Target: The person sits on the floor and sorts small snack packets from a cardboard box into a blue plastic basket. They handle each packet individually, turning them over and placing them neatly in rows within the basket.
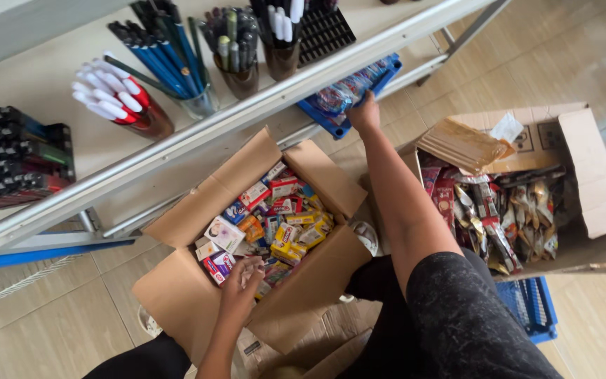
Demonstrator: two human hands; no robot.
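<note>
My left hand reaches down into an open cardboard box filled with several small colourful packets. Its fingers are curled around a small pale packet near the box's front edge. My right hand is stretched forward to a blue plastic tray on the lower shelf. It grips a clear-wrapped pack of small items that lies in that tray. The fingertips of that hand are hidden behind the pack.
A second open cardboard box at right holds several snack sachets. The white metal shelf carries cups of pens and markers and black trays. A blue crate sits by my knee on the tiled floor.
</note>
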